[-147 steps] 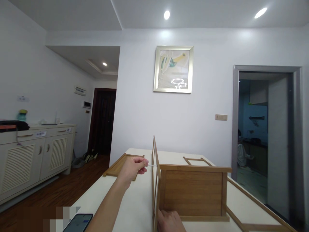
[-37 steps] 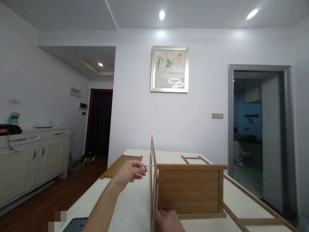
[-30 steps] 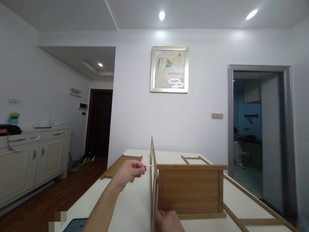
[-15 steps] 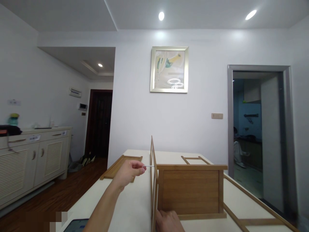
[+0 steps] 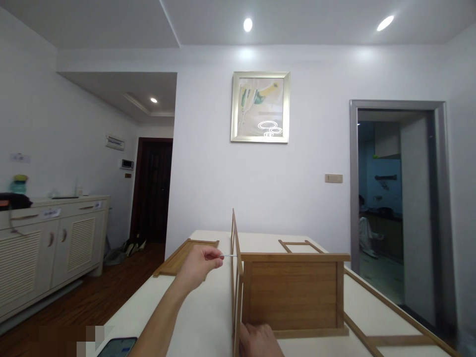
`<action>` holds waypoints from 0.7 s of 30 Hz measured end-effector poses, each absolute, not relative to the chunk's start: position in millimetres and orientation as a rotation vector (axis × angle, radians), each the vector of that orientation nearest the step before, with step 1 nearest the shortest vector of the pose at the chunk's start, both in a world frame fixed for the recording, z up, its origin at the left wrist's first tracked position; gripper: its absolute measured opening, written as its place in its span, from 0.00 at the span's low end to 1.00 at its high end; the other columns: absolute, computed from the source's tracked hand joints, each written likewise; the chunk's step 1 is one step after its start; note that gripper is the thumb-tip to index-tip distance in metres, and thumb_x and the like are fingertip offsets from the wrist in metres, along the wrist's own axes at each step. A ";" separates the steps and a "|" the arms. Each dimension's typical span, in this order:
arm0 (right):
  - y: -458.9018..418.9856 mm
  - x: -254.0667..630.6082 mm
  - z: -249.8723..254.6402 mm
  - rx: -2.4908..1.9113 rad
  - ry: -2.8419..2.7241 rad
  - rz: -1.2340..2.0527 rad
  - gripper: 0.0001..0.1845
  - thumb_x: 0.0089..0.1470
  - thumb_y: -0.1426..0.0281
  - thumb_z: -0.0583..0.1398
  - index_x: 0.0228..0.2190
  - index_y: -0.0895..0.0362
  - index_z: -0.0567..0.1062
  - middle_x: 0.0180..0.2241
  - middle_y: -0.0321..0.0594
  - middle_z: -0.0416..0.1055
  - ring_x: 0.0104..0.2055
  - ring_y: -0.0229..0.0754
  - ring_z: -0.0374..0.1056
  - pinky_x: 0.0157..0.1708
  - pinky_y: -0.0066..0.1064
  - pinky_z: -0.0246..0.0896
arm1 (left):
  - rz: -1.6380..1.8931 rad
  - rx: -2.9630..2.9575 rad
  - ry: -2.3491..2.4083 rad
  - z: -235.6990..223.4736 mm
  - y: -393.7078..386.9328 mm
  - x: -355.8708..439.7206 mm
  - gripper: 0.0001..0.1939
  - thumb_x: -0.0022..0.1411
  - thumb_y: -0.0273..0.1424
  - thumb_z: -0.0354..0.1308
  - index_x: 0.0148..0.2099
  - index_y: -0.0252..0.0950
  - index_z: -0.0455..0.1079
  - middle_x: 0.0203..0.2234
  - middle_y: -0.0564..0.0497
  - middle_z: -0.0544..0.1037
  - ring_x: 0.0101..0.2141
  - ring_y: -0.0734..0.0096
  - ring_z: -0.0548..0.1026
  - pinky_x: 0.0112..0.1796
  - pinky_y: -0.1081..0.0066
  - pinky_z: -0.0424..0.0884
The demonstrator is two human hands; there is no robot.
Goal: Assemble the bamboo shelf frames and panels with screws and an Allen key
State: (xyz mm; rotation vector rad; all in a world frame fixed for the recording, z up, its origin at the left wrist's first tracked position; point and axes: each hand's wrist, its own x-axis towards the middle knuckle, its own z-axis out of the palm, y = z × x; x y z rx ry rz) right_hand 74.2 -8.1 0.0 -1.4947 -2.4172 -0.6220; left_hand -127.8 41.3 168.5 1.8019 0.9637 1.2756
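At the bottom edge of the frame, right of centre, our right hand (image 5: 261, 340) rests against the lower part of the upright wooden frame (image 5: 240, 292); its fingertips are partly hidden, so we cannot tell whether they grip anything. At the lower left we see a phone (image 5: 118, 346) on the white tabletop (image 5: 203, 312), beside our left forearm. The wooden panel (image 5: 293, 295) stands on edge at lower centre-right, its near end against the upright frame. Left of that frame, our left hand (image 5: 199, 263) pinches a thin metal rod (image 5: 228, 256) between thumb and fingers, the rod's far end reaching the frame near the panel's top rail. A long wooden frame (image 5: 399, 340) lies at the lower right. Beyond our left hand lies a flat panel (image 5: 173, 263), and behind the standing panel, a small frame (image 5: 297, 243). On the far wall hangs a framed picture (image 5: 260, 107).
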 end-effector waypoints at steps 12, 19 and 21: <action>-8.0 73.6 -0.2 -1.522 -2.432 -0.613 0.10 0.45 0.78 0.56 0.31 0.53 0.66 0.25 0.34 0.75 0.24 0.42 0.71 0.20 0.27 0.48 | 1.347 2.058 1.146 172.0 35.2 -127.8 0.06 0.48 0.31 0.61 0.28 0.37 0.78 0.24 0.50 0.79 0.29 0.64 0.73 0.33 0.70 0.64; -8.0 73.2 1.4 -1.529 -2.444 -0.613 0.11 0.44 0.79 0.56 0.32 0.54 0.66 0.25 0.35 0.75 0.24 0.42 0.71 0.19 0.27 0.47 | 1.337 2.095 1.153 172.3 33.2 -127.6 0.06 0.49 0.31 0.60 0.29 0.37 0.78 0.25 0.50 0.79 0.30 0.64 0.74 0.33 0.70 0.63; -7.9 72.8 1.6 -1.533 -2.446 -0.615 0.11 0.44 0.79 0.57 0.31 0.54 0.66 0.25 0.35 0.76 0.24 0.42 0.71 0.19 0.27 0.46 | 1.332 2.118 1.168 172.1 33.3 -127.5 0.06 0.50 0.31 0.59 0.29 0.37 0.78 0.25 0.50 0.80 0.30 0.64 0.74 0.34 0.70 0.63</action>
